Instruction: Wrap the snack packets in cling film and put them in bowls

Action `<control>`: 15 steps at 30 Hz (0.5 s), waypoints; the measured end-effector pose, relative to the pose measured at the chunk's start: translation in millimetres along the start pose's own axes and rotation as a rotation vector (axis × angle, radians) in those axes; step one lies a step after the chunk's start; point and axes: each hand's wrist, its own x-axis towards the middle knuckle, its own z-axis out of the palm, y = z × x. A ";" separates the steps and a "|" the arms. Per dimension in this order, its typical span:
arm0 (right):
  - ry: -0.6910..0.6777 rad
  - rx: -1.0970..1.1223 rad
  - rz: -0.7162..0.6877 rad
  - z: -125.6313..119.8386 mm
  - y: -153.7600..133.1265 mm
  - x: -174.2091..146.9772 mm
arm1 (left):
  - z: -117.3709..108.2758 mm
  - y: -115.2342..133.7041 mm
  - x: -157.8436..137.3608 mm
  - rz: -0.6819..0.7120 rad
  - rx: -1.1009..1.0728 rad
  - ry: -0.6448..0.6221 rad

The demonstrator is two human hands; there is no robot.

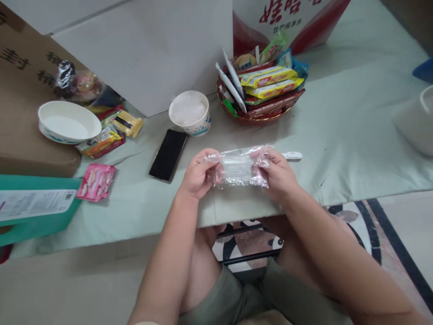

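Note:
Between my two hands a clear plastic bag is stretched out above the front edge of the table. My left hand pinches its left end, and my right hand grips the crumpled right end. Just past my right fingers the end of a white plastic handle shows; the rest of it is hidden. A black phone lies to the left of my left hand. Behind the phone stands a paper bowl with something whitish and translucent in it.
A red basket of wrapped snacks stands at the back, before a printed carton. On the left are a white paper bowl, several snack packets, a pink packet and a green container. A white bucket is far right.

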 end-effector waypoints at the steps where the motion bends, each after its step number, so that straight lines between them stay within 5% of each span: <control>1: -0.001 0.019 -0.005 0.7 -1.7 -0.5 | -1.2 0.3 -0.6 -0.005 -0.008 -0.027; 8: -0.018 -0.058 -0.016 -6.5 -1.8 1.7 | -8.3 2.1 -2.0 0.012 0.031 -0.087; 15: -0.051 -0.339 0.011 -10.1 -3.5 -1.6 | -3.3 -1.7 0.8 0.076 0.207 0.128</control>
